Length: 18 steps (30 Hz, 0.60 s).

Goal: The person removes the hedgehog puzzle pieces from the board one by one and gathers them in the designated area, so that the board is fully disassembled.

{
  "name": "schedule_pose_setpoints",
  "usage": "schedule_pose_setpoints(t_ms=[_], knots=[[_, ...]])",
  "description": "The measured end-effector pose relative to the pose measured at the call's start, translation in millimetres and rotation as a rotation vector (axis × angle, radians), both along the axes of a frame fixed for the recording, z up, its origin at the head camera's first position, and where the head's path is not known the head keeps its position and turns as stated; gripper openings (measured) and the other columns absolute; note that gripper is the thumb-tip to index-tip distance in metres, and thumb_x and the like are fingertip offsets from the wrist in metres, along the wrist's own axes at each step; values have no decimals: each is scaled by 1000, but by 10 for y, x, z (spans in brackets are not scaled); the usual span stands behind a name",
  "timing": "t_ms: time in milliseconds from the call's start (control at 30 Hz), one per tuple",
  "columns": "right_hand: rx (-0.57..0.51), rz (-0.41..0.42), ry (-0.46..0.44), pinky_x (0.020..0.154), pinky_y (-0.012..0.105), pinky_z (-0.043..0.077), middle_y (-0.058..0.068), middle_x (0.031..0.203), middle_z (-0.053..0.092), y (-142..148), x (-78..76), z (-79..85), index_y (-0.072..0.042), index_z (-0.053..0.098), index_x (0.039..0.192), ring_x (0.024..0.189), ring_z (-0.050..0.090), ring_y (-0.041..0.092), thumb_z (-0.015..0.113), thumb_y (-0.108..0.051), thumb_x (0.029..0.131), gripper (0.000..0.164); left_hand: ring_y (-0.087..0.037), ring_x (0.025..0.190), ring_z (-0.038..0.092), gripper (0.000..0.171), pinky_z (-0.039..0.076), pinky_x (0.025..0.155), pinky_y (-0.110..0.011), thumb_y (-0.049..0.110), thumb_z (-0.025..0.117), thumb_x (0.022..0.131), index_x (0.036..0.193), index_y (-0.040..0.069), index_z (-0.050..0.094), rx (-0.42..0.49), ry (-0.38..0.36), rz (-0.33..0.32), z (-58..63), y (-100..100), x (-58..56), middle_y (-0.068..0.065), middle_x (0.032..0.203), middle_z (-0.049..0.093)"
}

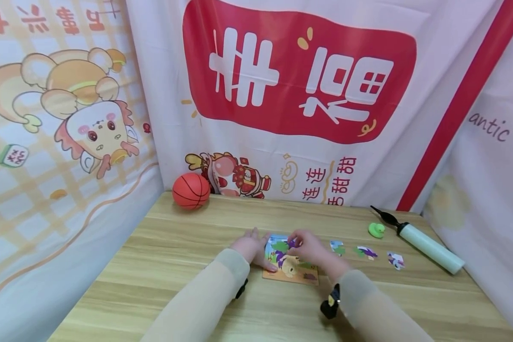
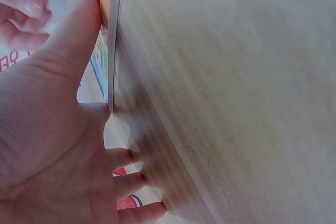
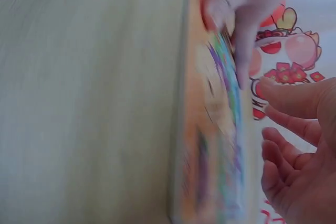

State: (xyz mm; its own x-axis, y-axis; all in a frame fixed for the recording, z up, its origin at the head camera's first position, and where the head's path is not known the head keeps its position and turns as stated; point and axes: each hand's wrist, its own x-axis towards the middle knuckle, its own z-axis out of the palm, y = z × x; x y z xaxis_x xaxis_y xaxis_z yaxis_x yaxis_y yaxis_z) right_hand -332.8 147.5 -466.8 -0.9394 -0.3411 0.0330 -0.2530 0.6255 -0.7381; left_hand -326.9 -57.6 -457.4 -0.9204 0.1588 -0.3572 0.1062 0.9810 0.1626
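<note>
A picture puzzle (image 1: 282,276) with an orange lower edge lies on the wooden table. My left hand (image 1: 251,247) rests at its left side. In the left wrist view, the thumb (image 2: 84,24) lies along the puzzle's edge, while the other fingers spread down to the tabletop. My right hand (image 1: 309,249) hovers over the puzzle's upper right part. A purple patch shows by its fingertips in the head view. In the right wrist view, the loosely bent right fingers (image 3: 278,150) and thumb show no piece between them, and the puzzle is blurred.
Right of the puzzle lie three loose pieces, among them a purple one (image 1: 366,252). Beyond them are a green toy duck (image 1: 376,230) and a pale hand pump (image 1: 429,247) with a black nozzle. A red ball (image 1: 191,191) sits at the back left. Printed cloth (image 1: 162,95) hangs behind the table.
</note>
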Motion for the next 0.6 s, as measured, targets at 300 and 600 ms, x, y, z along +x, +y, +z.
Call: schedule_pose_setpoints(t_ms=[300,600], knots=[[4,2,-57,64,34,44,7,85,56,-263,-28,-243,-6,65,110,75,52,22,82,-12,83,33,-34,148,14,112,30,109,-58,77,70,68,159,30,24,4,1,-29,82,-9,67,-15,163,14],[66,-38,-97,75,38,46,7,93,57,-275,-33,-235,-5,61,106,83,52,22,85,-18,80,38,-34,147,16,111,31,110,-55,78,69,69,158,29,25,-18,18,-30,60,0,45,-15,162,16]])
